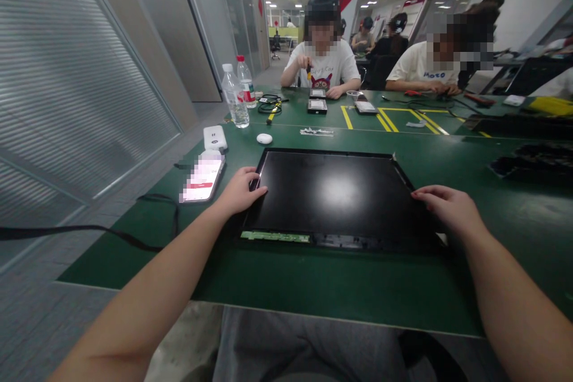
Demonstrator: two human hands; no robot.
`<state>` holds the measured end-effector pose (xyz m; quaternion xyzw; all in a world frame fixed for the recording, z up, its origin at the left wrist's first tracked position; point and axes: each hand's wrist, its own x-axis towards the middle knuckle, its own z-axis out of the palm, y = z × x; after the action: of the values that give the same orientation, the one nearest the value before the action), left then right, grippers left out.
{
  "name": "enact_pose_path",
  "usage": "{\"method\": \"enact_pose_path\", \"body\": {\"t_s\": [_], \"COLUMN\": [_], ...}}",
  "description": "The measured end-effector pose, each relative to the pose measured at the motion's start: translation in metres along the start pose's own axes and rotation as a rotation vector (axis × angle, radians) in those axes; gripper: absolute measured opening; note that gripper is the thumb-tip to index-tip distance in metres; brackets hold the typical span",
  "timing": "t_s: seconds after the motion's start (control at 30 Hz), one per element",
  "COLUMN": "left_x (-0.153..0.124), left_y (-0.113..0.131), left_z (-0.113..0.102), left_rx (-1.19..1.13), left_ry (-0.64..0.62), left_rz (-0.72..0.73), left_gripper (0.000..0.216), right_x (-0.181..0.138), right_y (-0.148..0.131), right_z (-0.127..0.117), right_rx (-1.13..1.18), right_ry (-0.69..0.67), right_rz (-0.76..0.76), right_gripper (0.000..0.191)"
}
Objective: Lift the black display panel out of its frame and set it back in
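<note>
A large black flat screen panel (333, 194) lies face up on the green table (313, 286), with a thin green circuit strip (274, 237) along its near edge. My left hand (240, 191) rests on the panel's left edge, fingers curled over it. My right hand (447, 206) lies on the panel's right edge, fingers bent and pressed on the frame. Both hands grip the panel from the sides.
A lit phone (203, 180) and a white box (215, 137) lie to the left, with a black cable (111, 231) trailing off the table. Two water bottles (235, 95) stand further back. Other people (322, 54) work at the far side. Dark parts (532, 158) lie right.
</note>
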<state>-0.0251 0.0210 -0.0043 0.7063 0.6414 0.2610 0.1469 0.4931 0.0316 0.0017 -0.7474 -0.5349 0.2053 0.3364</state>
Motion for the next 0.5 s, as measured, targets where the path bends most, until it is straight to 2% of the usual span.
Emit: {"method": "enact_pose_path", "body": {"t_s": [0.13,0.3,0.4,0.5], "left_x": [-0.001,-0.007,-0.011,-0.014], "left_y": [0.002,0.01,0.014,0.017], "left_z": [0.001,-0.007,-0.016,-0.023], "left_rx": [0.008,0.004,-0.024,-0.076], "left_ry": [-0.009,-0.056,-0.165,-0.326], "left_rz": [0.028,0.109,0.197,0.266], "left_gripper": [0.054,0.068,0.07,0.07], "right_x": [-0.003,-0.011,-0.009,-0.003], "right_y": [-0.006,-0.017,-0.013,-0.003], "right_z": [0.0,-0.001,-0.001,0.001], "right_rx": [-0.068,-0.089,-0.088,-0.075], "right_ry": [0.027,0.045,0.039,0.025], "right_rz": [0.026,0.039,0.044,0.03], "right_gripper": [0.024,0.029,0.032,0.034]}}
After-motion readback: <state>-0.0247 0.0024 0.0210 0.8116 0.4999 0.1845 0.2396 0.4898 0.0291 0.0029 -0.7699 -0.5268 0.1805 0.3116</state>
